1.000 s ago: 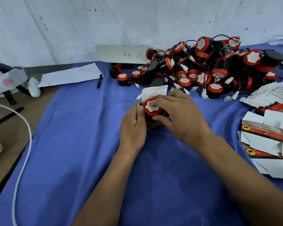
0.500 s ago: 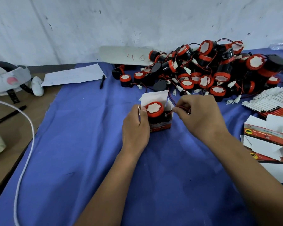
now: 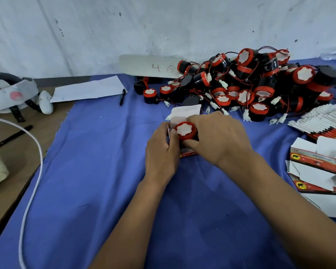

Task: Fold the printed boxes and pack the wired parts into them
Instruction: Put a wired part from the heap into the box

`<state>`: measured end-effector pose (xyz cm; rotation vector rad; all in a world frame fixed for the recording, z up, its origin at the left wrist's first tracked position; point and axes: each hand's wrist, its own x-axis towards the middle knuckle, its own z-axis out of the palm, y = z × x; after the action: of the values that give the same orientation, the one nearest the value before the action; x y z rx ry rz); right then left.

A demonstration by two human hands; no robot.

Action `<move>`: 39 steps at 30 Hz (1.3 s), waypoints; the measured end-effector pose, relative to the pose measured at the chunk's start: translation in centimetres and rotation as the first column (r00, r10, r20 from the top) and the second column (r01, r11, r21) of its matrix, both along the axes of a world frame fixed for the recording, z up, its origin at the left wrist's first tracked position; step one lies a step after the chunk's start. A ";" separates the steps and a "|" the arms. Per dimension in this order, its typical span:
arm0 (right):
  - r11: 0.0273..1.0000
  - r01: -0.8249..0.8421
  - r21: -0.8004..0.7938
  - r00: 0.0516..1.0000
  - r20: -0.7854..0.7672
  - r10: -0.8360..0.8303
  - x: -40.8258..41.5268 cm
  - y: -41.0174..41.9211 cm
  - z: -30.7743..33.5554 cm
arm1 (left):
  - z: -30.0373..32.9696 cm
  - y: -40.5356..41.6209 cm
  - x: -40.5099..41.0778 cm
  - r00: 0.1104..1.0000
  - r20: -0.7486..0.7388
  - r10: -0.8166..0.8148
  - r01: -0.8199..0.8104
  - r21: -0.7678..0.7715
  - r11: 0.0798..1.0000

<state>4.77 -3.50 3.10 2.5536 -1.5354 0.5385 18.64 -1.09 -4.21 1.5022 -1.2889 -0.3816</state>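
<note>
A small printed box [image 3: 186,152] stands open on the blue cloth, its white lid flap [image 3: 185,111] up at the back. A black part with a red rim and white top [image 3: 185,130] sits in its mouth. My left hand [image 3: 161,152] grips the box's left side, thumb by the red rim. My right hand [image 3: 219,136] curls round the part from the right, fingers over its far and near edges. The part's wire is hidden.
A heap of wired red-and-black parts [image 3: 250,84] lies behind. Flat box blanks [image 3: 326,121] fan out at right, with folded open boxes [image 3: 318,166] nearer. A pen [image 3: 122,97], paper [image 3: 89,89], a headband [image 3: 10,94] and a white cable [image 3: 33,183] lie at left.
My right hand, which was pinching the red wire to the right of the box, has moved back onto the part. The left hand has stayed on the box.
</note>
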 end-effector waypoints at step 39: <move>0.915 -0.023 0.403 0.989 0.146 -0.040 1.1 -1.8 -1.3 | 0.5 0.0 1.2 0.991 -0.123 -0.060 0.076 0.134 0.988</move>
<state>5.82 -5.35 1.81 2.8588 -1.8835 0.4625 19.87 -1.11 -3.68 1.5294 -1.2426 -0.6064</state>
